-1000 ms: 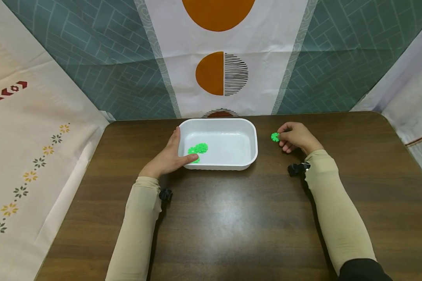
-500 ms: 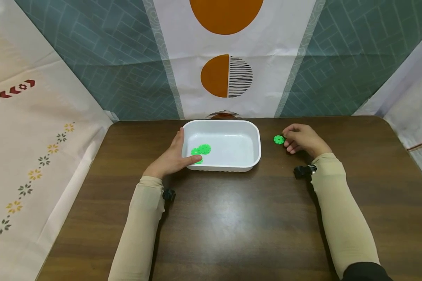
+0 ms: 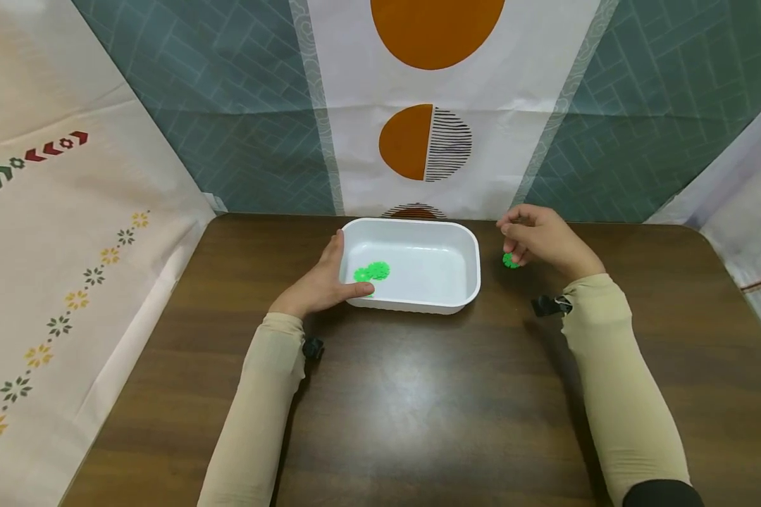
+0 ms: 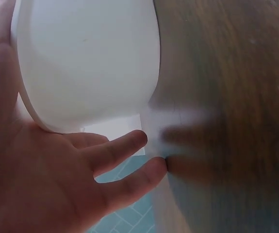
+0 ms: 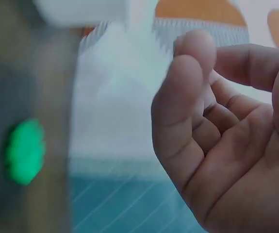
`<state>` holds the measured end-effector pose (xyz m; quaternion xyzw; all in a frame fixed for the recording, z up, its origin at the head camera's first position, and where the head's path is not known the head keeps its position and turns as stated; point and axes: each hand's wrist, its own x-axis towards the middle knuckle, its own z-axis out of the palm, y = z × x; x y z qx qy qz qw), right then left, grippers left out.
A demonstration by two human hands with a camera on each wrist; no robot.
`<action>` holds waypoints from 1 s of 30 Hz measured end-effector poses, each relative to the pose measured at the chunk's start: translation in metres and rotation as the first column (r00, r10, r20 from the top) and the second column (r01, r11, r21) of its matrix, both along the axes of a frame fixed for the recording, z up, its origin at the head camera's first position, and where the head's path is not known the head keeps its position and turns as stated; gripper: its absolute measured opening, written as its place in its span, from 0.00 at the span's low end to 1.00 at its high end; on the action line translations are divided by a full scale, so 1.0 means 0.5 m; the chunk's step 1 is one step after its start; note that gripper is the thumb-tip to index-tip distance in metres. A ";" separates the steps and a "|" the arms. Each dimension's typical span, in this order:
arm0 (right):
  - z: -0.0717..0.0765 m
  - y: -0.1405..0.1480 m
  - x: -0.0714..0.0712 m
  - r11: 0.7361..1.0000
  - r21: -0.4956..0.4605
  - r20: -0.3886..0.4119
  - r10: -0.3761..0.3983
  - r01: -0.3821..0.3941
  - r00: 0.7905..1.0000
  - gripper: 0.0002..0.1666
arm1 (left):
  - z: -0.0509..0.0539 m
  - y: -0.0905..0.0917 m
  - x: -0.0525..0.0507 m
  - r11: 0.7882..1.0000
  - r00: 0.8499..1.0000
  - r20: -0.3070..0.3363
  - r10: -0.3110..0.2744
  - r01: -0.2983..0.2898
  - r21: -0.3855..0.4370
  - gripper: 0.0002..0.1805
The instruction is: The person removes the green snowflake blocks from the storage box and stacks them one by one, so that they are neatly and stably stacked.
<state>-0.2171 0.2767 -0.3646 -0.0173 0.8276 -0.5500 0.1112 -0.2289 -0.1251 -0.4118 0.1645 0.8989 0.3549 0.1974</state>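
In the head view my left hand (image 3: 313,282) holds the left end of a white plastic tray (image 3: 418,304), with the thumb over the near rim and the fingers along the outside. In the left wrist view two of its fingers are spread below the tray's wall (image 4: 90,63). Several green notched plastic discs (image 3: 378,270) lie in the tray's left part, partly hidden by the thumb. My right hand (image 3: 548,243) hovers right of the tray with loosely bent fingers and nothing between them. Under it a single green disc (image 5: 25,153) lies on the table, partly covered by the fingers in the head view.
The brown wooden table (image 3: 418,401) extends to the front and both sides. A patterned cloth (image 3: 425,141) hangs behind its back edge, close to the tray. Pale cloth (image 3: 89,232) hangs at the left. Dark wrist cameras (image 3: 552,305) sit at both cuffs.
My right hand has let go of the green disc and lifted above it. The left hand stays at the tray. The whole head view has shifted slightly.
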 end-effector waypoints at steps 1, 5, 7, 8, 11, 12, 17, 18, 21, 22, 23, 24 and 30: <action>0.012 -0.016 -0.005 0.999 0.018 -0.008 0.031 -0.030 0.999 0.12 | -0.001 -0.001 -0.001 1.000 1.000 0.000 0.000 0.000 0.006 0.71; 0.053 -0.085 -0.036 0.987 0.089 -0.028 0.134 -0.131 0.991 0.11 | -0.002 -0.004 -0.001 1.000 1.000 -0.005 0.003 -0.003 0.006 0.73; 0.061 -0.121 -0.056 0.978 0.105 -0.025 0.184 -0.180 0.983 0.10 | -0.002 -0.006 0.000 1.000 1.000 -0.006 0.007 -0.007 0.000 0.73; 0.063 -0.139 -0.066 0.974 0.110 -0.027 0.203 -0.199 0.979 0.10 | -0.002 -0.006 0.001 1.000 1.000 -0.006 0.008 -0.008 -0.001 0.73; 0.055 -0.190 -0.093 0.959 0.097 -0.020 0.269 -0.266 0.963 0.09 | -0.002 -0.003 0.002 1.000 1.000 -0.005 0.009 -0.009 0.000 0.72; 0.049 -0.206 -0.101 0.953 0.094 -0.017 0.292 -0.290 0.956 0.08 | -0.002 -0.002 0.002 1.000 1.000 -0.005 0.010 -0.010 0.004 0.72; 0.004 -0.275 -0.133 0.899 0.170 0.066 0.398 -0.403 0.915 0.10 | -0.003 0.007 -0.002 1.000 1.000 -0.003 0.009 -0.009 0.016 0.72; -0.006 -0.287 -0.138 0.878 0.209 0.088 0.421 -0.430 0.903 0.10 | -0.003 0.009 -0.003 1.000 1.000 -0.001 0.010 -0.010 0.018 0.72; -0.032 -0.318 -0.152 0.803 0.314 0.155 0.482 -0.506 0.862 0.13 | -0.004 0.009 -0.005 1.000 1.000 0.004 0.009 -0.009 0.005 0.72; -0.039 -0.327 -0.155 0.777 0.345 0.174 0.498 -0.526 0.850 0.15 | -0.005 0.009 -0.006 1.000 1.000 0.004 0.009 -0.009 0.003 0.72; -0.045 -0.335 -0.158 0.754 0.370 0.193 0.509 -0.543 0.839 0.18 | -0.005 0.008 -0.006 1.000 1.000 0.001 0.008 -0.008 0.000 0.72; -0.051 -0.341 -0.160 0.732 0.394 0.208 0.518 -0.556 0.830 0.20 | -0.005 0.007 -0.006 1.000 1.000 0.000 0.009 -0.009 0.003 0.72; -0.076 -0.366 -0.160 0.642 0.506 0.214 0.553 -0.575 0.805 0.27 | -0.004 0.005 -0.005 1.000 1.000 -0.011 0.002 -0.002 0.001 0.72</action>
